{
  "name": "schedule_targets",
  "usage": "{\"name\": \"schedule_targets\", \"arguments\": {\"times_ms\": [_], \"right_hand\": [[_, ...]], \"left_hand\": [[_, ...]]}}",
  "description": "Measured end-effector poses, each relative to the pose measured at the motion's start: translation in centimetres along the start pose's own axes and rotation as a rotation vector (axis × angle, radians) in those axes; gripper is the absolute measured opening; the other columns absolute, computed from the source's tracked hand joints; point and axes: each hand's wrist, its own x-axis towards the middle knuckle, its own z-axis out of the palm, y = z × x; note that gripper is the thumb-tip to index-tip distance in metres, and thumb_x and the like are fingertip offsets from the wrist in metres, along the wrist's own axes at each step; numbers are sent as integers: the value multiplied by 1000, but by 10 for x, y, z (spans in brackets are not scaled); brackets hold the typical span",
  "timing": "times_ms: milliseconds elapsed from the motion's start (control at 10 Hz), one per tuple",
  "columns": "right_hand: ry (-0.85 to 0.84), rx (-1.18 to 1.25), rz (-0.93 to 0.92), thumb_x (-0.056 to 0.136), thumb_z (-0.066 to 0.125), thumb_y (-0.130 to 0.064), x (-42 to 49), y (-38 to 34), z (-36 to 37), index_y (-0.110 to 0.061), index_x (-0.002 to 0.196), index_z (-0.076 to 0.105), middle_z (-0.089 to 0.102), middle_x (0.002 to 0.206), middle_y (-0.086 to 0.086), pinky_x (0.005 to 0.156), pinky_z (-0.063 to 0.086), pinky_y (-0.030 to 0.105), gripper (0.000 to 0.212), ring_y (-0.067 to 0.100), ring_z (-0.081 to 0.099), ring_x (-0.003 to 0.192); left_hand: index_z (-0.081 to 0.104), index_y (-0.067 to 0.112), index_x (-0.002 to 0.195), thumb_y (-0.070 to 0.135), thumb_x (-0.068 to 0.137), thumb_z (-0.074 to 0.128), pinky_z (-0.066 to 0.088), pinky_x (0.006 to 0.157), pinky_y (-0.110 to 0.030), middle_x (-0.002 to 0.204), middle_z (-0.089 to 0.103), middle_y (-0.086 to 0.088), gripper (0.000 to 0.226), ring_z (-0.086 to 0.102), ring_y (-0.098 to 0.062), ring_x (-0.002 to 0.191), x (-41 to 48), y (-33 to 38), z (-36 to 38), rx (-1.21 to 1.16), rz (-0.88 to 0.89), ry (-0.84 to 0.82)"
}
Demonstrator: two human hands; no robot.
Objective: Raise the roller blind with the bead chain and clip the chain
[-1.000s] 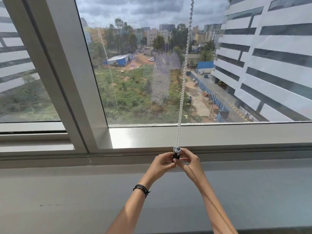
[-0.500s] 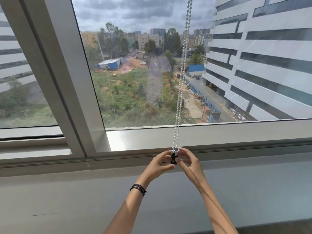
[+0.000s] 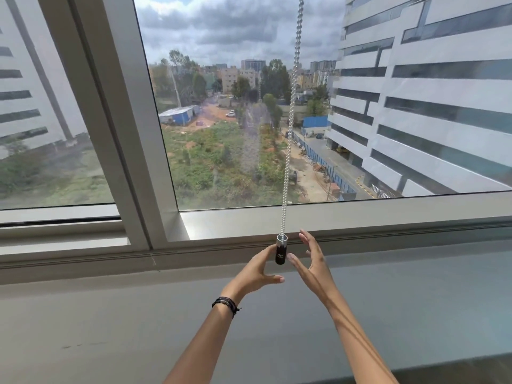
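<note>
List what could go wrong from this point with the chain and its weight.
1. Both hands are open: the left hand at most brushes the black chain weight, and the right hand is clear of it, so the weight may swing and knock the window frame.
2. The bead chain hangs taut-looking but free; no clip fixed to the frame is visible, so it may not be secured and the blind could creep down.

We saw the bead chain (image 3: 289, 128) hanging taut to its black weight (image 3: 281, 250), with the left hand (image 3: 256, 274) and right hand (image 3: 312, 263) spread apart beside it.
</note>
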Motion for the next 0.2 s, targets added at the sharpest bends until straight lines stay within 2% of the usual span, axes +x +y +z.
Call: {"name": "schedule_targets", "arguments": {"times_ms": [100, 200], "right_hand": [[36, -74, -79, 86, 62, -31, -8, -6, -1, -36, 139, 26, 32, 146, -6, 108, 23, 30, 64, 7, 26, 135], [73, -150, -144, 90, 56, -33, -14, -22, -3, -36, 142, 19, 22, 153, -4, 112, 16, 32, 64, 7, 14, 140]], "left_hand": [[24, 17, 146, 24, 85, 69, 24, 117, -38, 153, 30, -3, 77, 27, -18, 141, -10, 0, -2, 119, -82, 48], [29, 17, 145, 26, 89, 62, 22, 116, -30, 152, 32, -5, 66, 26, -21, 142, -29, 6, -6, 261, -83, 172]]}}
